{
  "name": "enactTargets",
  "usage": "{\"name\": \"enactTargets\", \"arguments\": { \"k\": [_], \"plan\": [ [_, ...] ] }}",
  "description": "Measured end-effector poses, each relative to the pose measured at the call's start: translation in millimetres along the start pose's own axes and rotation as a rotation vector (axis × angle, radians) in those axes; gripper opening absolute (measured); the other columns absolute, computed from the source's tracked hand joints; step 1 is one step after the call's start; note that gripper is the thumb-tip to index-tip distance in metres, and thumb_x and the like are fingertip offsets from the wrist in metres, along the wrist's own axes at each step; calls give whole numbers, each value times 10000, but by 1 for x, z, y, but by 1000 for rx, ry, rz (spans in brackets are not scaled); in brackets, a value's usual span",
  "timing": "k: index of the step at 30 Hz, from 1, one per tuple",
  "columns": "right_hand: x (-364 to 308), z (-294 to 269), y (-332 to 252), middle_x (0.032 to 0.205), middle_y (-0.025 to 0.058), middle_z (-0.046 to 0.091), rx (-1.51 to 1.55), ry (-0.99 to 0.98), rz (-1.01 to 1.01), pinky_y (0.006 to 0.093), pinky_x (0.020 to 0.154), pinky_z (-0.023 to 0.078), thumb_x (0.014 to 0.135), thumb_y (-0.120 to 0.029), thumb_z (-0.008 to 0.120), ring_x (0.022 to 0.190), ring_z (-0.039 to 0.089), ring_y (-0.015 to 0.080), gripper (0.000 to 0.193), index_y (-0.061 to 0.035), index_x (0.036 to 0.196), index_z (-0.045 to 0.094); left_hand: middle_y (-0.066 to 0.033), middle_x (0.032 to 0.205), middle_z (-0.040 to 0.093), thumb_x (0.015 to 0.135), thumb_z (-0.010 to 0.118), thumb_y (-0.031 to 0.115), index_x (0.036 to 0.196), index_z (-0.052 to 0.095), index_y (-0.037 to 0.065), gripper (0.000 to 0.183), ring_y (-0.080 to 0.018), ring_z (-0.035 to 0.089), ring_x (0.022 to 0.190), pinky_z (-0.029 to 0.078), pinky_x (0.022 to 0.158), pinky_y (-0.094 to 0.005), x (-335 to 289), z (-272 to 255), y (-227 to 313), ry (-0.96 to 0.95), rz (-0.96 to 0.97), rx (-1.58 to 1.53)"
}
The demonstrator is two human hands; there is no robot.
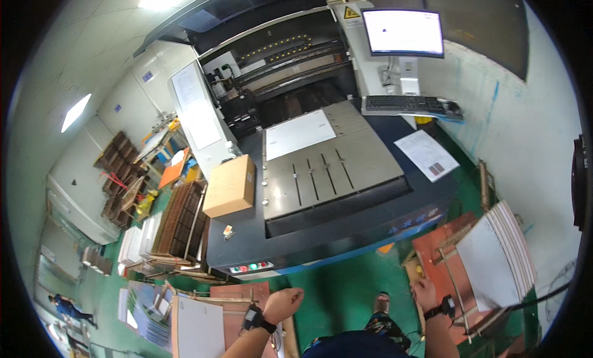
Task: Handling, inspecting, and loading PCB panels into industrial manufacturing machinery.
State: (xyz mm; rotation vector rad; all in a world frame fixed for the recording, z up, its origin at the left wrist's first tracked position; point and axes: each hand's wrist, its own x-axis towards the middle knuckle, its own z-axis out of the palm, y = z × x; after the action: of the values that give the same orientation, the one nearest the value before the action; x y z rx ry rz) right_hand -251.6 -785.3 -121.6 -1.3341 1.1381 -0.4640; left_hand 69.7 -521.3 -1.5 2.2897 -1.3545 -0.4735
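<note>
My left hand hangs in the air with its fingers curled in, and nothing shows in it. It is in front of a dark flatbed machine, above a rack holding white boards. My right hand is lower right, its fingers loosely bent with nothing visible in them. It is nearest to a reddish rack with a stack of white sheets; I cannot tell whether it touches the rack. A white sheet lies on the machine's slotted metal bed.
A cardboard box sits at the bed's left. A monitor, a keyboard and a printed paper are at the right. Racks of boards stand along the left. Green floor lies ahead; a person is far left.
</note>
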Motion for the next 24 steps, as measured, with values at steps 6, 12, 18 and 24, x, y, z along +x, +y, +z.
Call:
{"name": "enactTargets", "arguments": {
  "k": [6, 12, 18, 24],
  "plan": [
    [134, 61, -153, 658, 43, 596, -62, -151, -246, 252, 555, 440, 819, -156, 576, 593, 560, 111, 167, 8, 807, 610, -137, 849, 641, 827, 514, 304, 957, 625, 81, 280, -317, 610, 801, 482, 710, -409, 35, 1, -46, -86, -342, 80],
    [275, 109, -217, 818, 137, 654, -344, -143, -460, 310, 690, 480, 805, -163, 580, 773, 635, 216, 215, 6, 931, 623, -185, 1036, 596, 745, 638, 374, 1065, 575, 19, 481, -349, 546, 988, 442, 849, -417, 62, -10, -133, 226, -499, 176],
    [426, 160, -259, 1026, 211, 608, -551, -115, -363, 355, 819, 456, 794, -173, 559, 984, 590, 273, 328, 28, 1052, 578, -295, 1374, 248, 598, 726, 545, 1348, 276, 10, 1026, -432, 224, 1289, 268, 1027, -474, 102, -33, -186, 135, -873, 232],
    [550, 175, -265, 1067, 224, 586, -786, -84, -219, 363, 857, 439, 771, -172, 563, 1025, 549, 333, 382, 49, 1082, 548, -339, 1306, 288, 590, 744, 487, 1310, 297, -24, 989, -459, 285, 1229, 297, 1000, -486, 137, -30, -181, -76, -912, 300]
  ]
}}
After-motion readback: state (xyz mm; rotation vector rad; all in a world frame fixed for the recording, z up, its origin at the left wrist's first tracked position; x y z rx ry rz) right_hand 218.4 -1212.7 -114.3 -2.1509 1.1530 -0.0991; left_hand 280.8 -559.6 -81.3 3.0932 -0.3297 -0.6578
